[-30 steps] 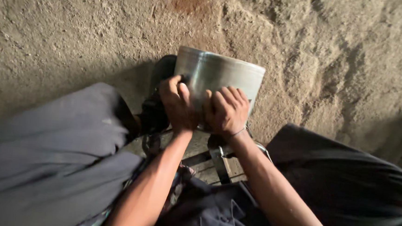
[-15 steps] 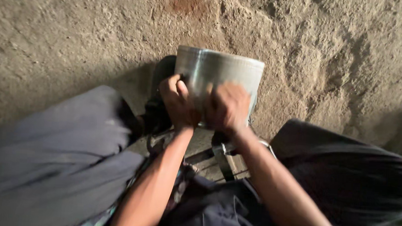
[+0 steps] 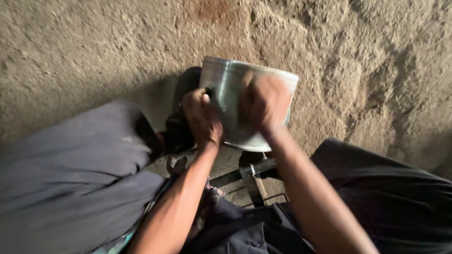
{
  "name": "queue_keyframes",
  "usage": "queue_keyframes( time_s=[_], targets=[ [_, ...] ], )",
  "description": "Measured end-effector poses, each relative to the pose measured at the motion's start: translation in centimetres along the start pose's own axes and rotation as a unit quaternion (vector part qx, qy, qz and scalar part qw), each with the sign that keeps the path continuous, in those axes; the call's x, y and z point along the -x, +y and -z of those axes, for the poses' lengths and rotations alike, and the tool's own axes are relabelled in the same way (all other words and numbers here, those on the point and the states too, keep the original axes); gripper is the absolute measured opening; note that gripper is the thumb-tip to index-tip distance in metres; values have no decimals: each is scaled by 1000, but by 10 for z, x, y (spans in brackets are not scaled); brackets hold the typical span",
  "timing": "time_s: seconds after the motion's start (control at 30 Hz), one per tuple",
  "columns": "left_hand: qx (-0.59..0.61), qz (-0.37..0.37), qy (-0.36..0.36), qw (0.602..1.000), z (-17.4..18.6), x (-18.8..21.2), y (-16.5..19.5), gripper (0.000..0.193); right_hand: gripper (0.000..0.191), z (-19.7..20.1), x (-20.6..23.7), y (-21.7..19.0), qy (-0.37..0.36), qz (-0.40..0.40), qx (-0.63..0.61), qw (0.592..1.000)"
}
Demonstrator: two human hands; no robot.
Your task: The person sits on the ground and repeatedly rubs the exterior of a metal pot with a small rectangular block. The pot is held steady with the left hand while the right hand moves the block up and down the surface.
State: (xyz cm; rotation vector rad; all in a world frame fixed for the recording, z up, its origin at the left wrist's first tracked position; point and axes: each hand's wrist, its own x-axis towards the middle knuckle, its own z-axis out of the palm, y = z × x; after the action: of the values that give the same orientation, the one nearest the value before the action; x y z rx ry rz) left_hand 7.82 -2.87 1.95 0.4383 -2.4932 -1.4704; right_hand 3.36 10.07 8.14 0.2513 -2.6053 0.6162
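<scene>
Pot: round metal pot (image 3: 227, 103), shiny grey, held up off the ground between the knees, side wall toward the camera, rim at top.
Left hand: left hand (image 3: 201, 117) closed around the pot's left edge, fingers curled tight, thumb side up near the rim.
Right hand: right hand (image 3: 264, 103) pressed flat on the front of the pot wall, fingers spread over it; blurred, so how firmly it grips cannot be told.
Pot position: just in front of a dark shoe (image 3: 180, 120), which sits partly hidden behind the left hand and the pot.
Ground: rough sandy ground (image 3: 85, 40) fills the top and sides, with a reddish stain (image 3: 212, 8) above the pot.
Legs: left leg in grey trousers (image 3: 60, 179) low left, right leg in dark trousers (image 3: 404, 206) low right, both close beside the forearms.
Under the arms: dark metal bars (image 3: 249, 173) of a low seat or frame, partly covered by both forearms; exact kind cannot be told.
Blocking: right hand and wrist cover the pot's middle and right wall; pot bottom edge shows just below the hands.
</scene>
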Motion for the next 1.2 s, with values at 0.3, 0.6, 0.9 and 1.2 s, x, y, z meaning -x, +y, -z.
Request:
queue_keyframes(
  time_s=[0.3,0.6,0.9,1.2],
  targets=[
    [16,-13,-20,1000,5,6,-1,34,35,-43,-29,81,-13,-74,-14,997],
    [10,-19,2,1000,-2,1,-7,35,29,5,26,-11,-23,21,8,999],
    [-10,-25,-11,1000,-1,-1,0,35,44,-43,-50,100,15,-75,20,997],
    [-18,-20,-7,1000,-2,7,-8,33,41,9,53,5,-18,-29,-2,999]
  ],
)
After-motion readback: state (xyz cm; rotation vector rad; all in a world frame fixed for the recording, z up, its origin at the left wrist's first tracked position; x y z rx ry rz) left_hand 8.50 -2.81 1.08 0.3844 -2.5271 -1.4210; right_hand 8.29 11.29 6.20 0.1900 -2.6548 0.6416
